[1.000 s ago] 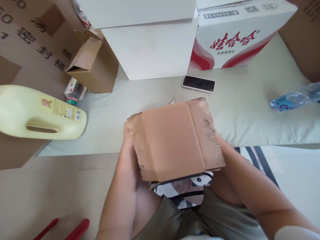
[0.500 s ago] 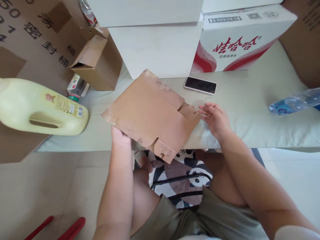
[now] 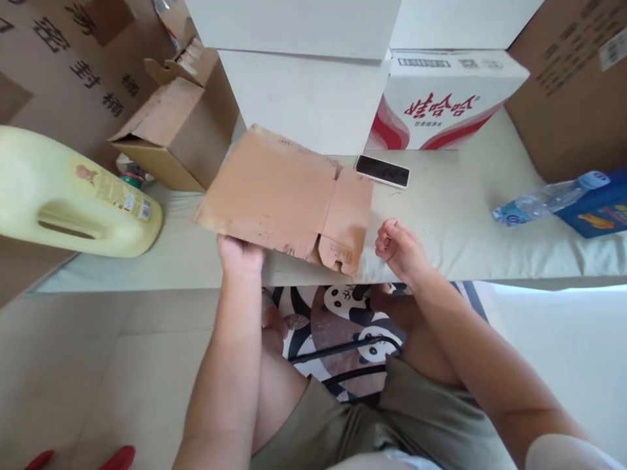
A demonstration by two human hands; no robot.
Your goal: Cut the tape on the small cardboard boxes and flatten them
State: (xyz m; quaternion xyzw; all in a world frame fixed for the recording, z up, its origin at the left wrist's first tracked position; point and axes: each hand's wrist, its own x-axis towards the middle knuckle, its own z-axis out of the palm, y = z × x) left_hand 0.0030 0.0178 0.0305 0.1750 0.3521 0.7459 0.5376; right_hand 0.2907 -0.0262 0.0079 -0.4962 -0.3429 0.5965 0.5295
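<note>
My left hand (image 3: 240,253) grips the near edge of a flattened brown cardboard box (image 3: 281,196), holding it tilted over the pale mat (image 3: 455,222). Small torn flaps hang at the box's near right corner. My right hand (image 3: 399,248) hovers just right of that corner, apart from the cardboard, with its fingers curled in loosely and nothing visible in them.
A phone (image 3: 382,171) lies behind the cardboard. White boxes (image 3: 304,98) and a red-and-white carton (image 3: 441,104) stand at the back. At left are a yellow jug (image 3: 73,196) and an open brown box (image 3: 171,130). A water bottle (image 3: 543,199) lies right.
The cardboard went from a folded block held in both hands to a flat sheet held by the left hand alone. My right hand let go and curled shut beside it.
</note>
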